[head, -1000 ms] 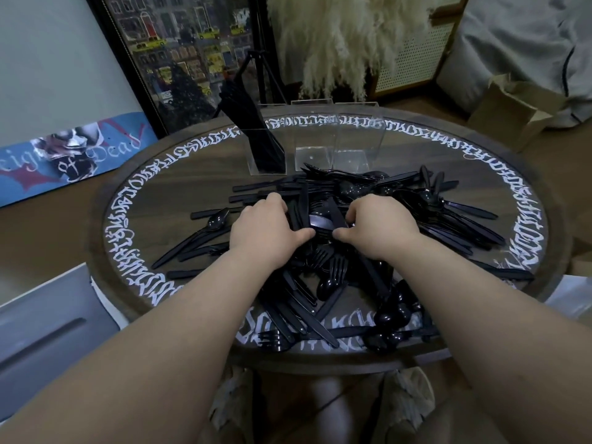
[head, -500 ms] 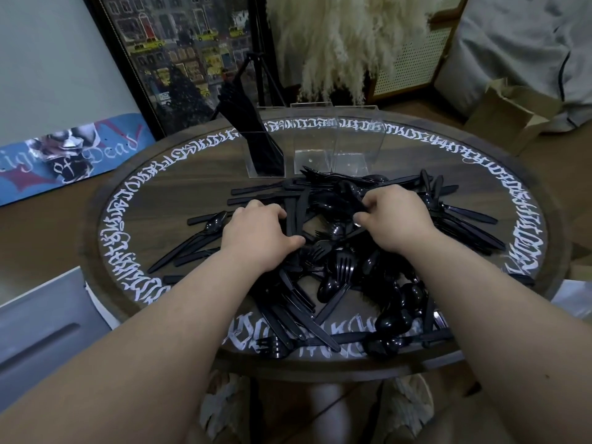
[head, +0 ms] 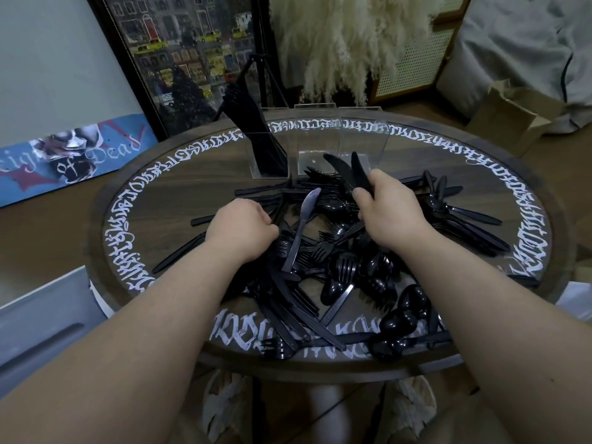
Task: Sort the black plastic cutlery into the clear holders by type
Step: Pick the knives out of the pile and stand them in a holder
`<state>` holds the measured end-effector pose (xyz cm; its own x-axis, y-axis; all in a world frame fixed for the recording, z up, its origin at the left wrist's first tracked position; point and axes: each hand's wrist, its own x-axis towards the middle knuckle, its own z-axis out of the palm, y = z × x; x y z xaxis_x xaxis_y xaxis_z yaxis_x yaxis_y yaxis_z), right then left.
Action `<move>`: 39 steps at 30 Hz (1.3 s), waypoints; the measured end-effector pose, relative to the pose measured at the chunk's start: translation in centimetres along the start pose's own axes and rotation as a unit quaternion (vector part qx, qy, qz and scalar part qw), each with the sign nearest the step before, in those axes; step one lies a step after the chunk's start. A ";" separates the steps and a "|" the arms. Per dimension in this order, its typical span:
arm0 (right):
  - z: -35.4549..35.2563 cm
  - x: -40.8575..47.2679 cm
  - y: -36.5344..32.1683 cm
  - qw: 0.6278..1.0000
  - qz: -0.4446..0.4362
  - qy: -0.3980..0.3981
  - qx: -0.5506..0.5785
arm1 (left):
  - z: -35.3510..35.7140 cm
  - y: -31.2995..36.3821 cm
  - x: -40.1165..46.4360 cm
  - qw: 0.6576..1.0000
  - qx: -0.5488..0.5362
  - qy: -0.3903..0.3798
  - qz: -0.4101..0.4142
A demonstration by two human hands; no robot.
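A heap of black plastic cutlery (head: 346, 267) (forks, spoons and knives) covers the middle of the round table (head: 179, 193). My right hand (head: 390, 213) grips two black knives (head: 350, 173) by their handles, blades raised toward the far left, just in front of the holders. My left hand (head: 243, 229) is curled into the heap, fingers round knife handles. A knife (head: 302, 225) tilts up beside its thumb. Three clear holders stand at the far side. The left holder (head: 253, 155) is packed with knives; the middle holder (head: 315, 136) and right holder (head: 365, 129) look empty.
The table's rim bears white lettering under glass. Behind it stand a framed picture (head: 185, 59), a tripod (head: 262, 68) and pampas grass (head: 346, 43). A cardboard box (head: 512, 113) sits on the floor at right, a skateboard deck (head: 70, 155) at left.
My right hand has lifted two knives out of the heap and moved them toward the holders. My left hand stayed in the heap, and a knife beside it has tipped upward.
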<state>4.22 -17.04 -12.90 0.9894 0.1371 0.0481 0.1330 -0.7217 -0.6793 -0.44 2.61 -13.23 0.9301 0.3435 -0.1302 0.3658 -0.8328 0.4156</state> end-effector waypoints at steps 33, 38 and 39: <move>1.9 -0.3 -4.8 0.919 0.078 0.001 0.386 | -1.9 -0.6 -2.1 0.945 -0.315 -0.085 0.024; 1.9 -0.6 -5.1 0.885 0.107 -0.038 0.452 | -1.9 0.1 -2.4 0.930 -0.353 -0.101 0.011; 1.9 -0.7 -5.2 0.881 0.108 -0.041 0.458 | -1.9 0.3 -2.6 0.928 -0.356 -0.111 0.018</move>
<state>2.74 -12.04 -10.77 0.9731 0.1394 -0.1835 -0.1992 0.1083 -0.9740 -2.80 2.26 -11.04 0.9543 0.1575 -0.2539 0.2924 -0.3168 0.9023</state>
